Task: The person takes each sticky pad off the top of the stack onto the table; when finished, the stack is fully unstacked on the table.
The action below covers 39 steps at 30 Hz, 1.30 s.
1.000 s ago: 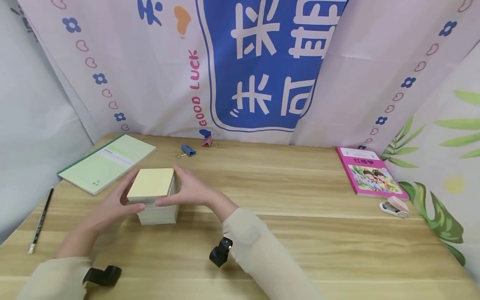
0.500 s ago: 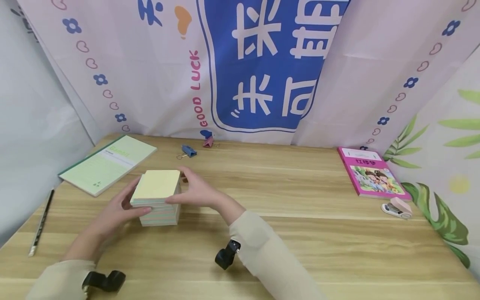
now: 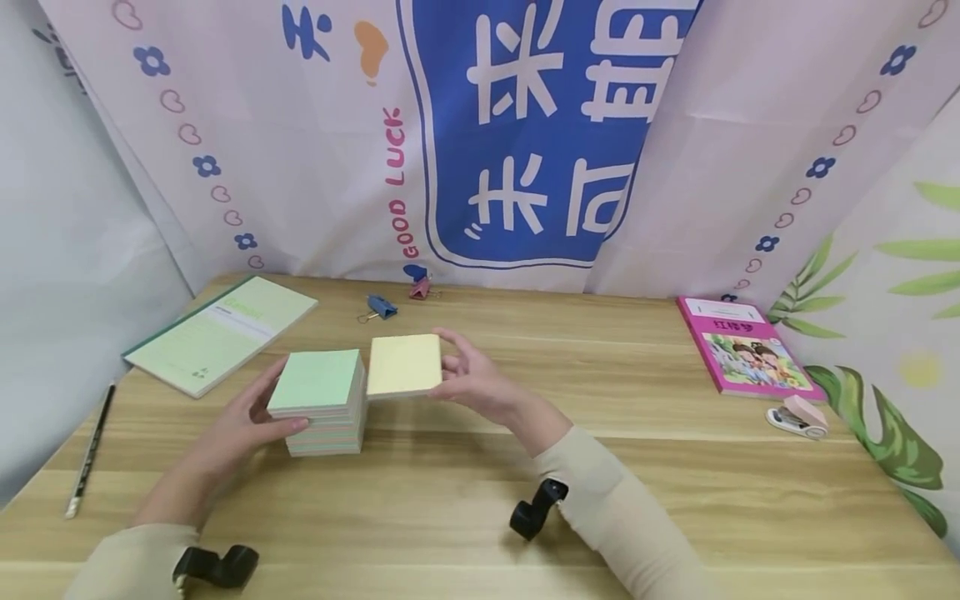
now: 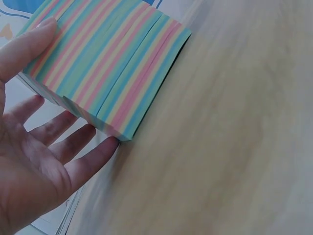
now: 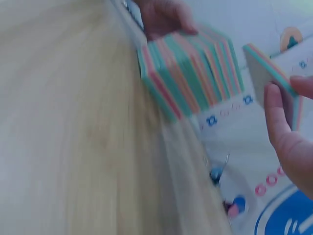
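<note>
A tall stack of sticky note pads (image 3: 318, 379), green on top with striped pastel sides, stands on the wooden table. My left hand (image 3: 236, 433) holds its left side, thumb along the front face and fingers spread along the side, as the left wrist view also shows. Off to the right of the stack, my right hand (image 3: 480, 387) pinches a thin sticky note pad (image 3: 405, 364) with a yellow top by its right edge. In the right wrist view this pad (image 5: 274, 73) is raised apart from the stack, its grey underside showing.
A green notebook (image 3: 225, 329) lies behind the left hand, with a pencil (image 3: 92, 450) at the left edge. Blue (image 3: 381, 306) and pink (image 3: 422, 288) binder clips sit at the back by the curtain. A pink book (image 3: 746, 346) and a stapler (image 3: 798, 415) are far right.
My right hand has lifted the yellow-topped pad off the stack and moved it right, uncovering a green top. The left hand has stayed at the stack.
</note>
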{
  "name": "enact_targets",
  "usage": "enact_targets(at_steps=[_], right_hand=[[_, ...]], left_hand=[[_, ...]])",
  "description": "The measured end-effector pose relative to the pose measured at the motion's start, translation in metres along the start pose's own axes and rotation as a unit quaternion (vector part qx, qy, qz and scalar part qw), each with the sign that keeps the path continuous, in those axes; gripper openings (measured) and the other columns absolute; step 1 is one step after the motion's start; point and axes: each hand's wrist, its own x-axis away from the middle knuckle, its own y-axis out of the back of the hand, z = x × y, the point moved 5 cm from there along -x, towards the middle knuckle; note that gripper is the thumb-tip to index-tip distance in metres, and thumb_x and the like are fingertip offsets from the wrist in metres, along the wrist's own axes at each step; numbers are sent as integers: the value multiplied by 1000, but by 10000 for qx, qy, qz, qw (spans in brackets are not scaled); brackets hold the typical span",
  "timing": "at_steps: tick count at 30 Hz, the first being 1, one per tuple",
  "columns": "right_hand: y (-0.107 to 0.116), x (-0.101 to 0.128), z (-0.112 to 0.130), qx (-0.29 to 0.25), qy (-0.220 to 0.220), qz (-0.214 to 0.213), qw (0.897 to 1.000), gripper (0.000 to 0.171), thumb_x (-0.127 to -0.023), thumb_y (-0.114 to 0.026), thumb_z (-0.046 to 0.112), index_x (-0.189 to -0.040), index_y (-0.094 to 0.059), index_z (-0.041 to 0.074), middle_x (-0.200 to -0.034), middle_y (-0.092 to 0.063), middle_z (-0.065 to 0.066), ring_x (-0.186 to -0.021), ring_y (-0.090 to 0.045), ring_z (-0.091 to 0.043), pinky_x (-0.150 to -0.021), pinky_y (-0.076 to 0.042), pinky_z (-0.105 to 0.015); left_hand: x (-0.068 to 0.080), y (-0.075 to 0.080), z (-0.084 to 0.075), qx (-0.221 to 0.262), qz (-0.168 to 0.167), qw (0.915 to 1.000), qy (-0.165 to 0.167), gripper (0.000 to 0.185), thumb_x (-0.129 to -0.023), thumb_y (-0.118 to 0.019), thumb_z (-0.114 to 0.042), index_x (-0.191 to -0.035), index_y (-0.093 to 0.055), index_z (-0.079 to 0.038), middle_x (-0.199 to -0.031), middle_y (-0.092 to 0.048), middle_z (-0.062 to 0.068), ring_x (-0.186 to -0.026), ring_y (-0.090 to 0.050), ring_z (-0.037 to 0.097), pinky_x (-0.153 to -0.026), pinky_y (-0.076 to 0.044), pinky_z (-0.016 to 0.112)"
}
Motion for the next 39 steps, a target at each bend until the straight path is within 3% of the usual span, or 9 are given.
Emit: enact_targets(at_steps=[5,11,15,20,24,28,32,34,39], right_hand=[[33,-7,-6,-386,-180,-448,9981,84,-68,-41,-23,-137,-14,17,-120,-38,-27,-83,-54,-22,-76,-45,-31],[58,-36,-23,-773,-520,-1043,9902,86,-68,-38,-27,-137,-17,20,-121,-37,-27,-92,-52,-30,-82,-42,-36],[61,-59,-36,-624,-793,-1268,9868,89,-68,-41,-27,-138,-13,21,-121,-38,-25,-96,-50,-34,-80,-44,-36],[56,-80,-46,-473,-991,-1353,9847,90,-69,-42,-27,-139,-11,21,-122,-38,-22,-95,-51,-33,-78,-45,-36],[48,-89,-51,-345,-1019,-1281,9859,92,-68,-43,-27,-139,-10,20,-118,-42,-22,-85,-55,-29,-76,-46,-38],[43,-92,-53,-132,-1009,-1194,9876,94,-68,-43,-27,-140,-5,19,-117,-43,-25,-76,-56,-27,-76,-46,-38],[43,-88,-51,-9,-983,-1151,9885,90,-72,-46,-23,-140,-3,16,-132,-26,-26,-86,-55,-29,-79,-44,-38],[47,-84,-48,70,-991,-1185,9880,84,-75,-48,-18,-140,-6,14,-132,-25,-26,-93,-53,-32,-80,-44,-39],[60,-69,-40,542,-1179,-1315,9828,66,-82,-51,-3,-138,-16,8,-115,-48,-24,-98,-52,-33,-82,-42,-39]], left_hand=[[0,0,-2,-39,-101,9999,-29,85,-80,-61,-11,-140,-1,-19,-140,-7,21,-114,-32,29,-81,-37,15],[0,-1,-3,16,-93,9999,-50,85,-79,-62,-11,-140,-3,-20,-139,-10,21,-113,-34,22,-80,-37,14],[0,-1,-2,7,-132,9999,-57,85,-79,-62,-10,-140,-2,-17,-138,-12,21,-112,-34,18,-80,-37,14],[1,-3,-5,-82,-141,9998,-74,85,-79,-62,-10,-140,-3,-16,-139,-10,22,-117,-28,31,-80,-36,12],[1,-3,-6,-128,-118,9998,-53,85,-79,-62,-11,-140,-3,-17,-140,-9,21,-118,-24,36,-80,-35,12],[2,-3,-6,-119,-101,9999,-29,84,-79,-62,-12,-140,-4,-19,-139,-11,21,-117,-26,35,-79,-36,13],[2,-1,-5,-82,-126,9999,-79,84,-79,-62,-11,-140,-4,-18,-139,-9,21,-118,-25,36,-80,-35,12],[3,-1,-5,-119,-125,9998,-114,84,-79,-61,-11,-140,-4,-17,-140,-7,21,-119,-22,36,-80,-34,11],[3,1,-1,-102,-76,9998,-125,84,-79,-61,-10,-140,-4,-21,-141,-3,19,-122,-16,35,-80,-32,9]])
